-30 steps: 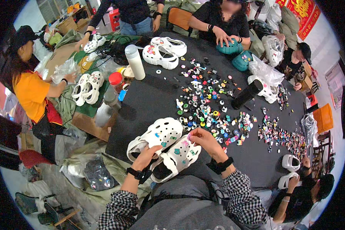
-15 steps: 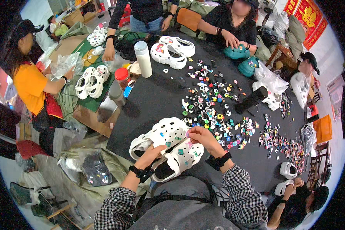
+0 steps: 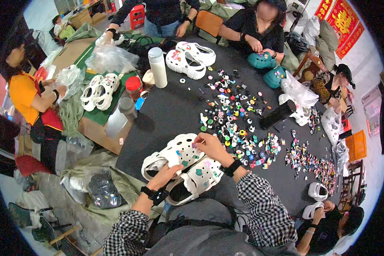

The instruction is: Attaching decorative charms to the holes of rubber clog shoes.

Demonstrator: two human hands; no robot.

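Note:
Two white clogs with round holes lie side by side at the table's near edge, the left clog [image 3: 184,143] slightly farther away than the right clog [image 3: 205,178]. Small charms in teal, blue and pink dot both uppers. My left hand [image 3: 165,173] is closed on the left clog, thumb along the edge of its opening. Above that clog's toe, my right hand [image 3: 211,147] pinches a small pinkish-purple shoe charm [image 3: 194,145] against the holes. My fingers partly cover the charm, so whether its stem sits in a hole cannot be seen.
Loose colourful charms [image 3: 232,111] spread over the black table [image 3: 170,113] to the right. A white bottle [image 3: 158,68], red-lidded jar [image 3: 134,84] and black cylinder [image 3: 278,114] stand around. Other white clogs [image 3: 191,59] sit farther back. Co-workers surround the table, one handling teal clogs [image 3: 262,60].
My right hand has moved left with the charm, from between the clogs onto the left clog's toe. My left hand keeps its grip. Across the table, a co-worker's arm has shifted left.

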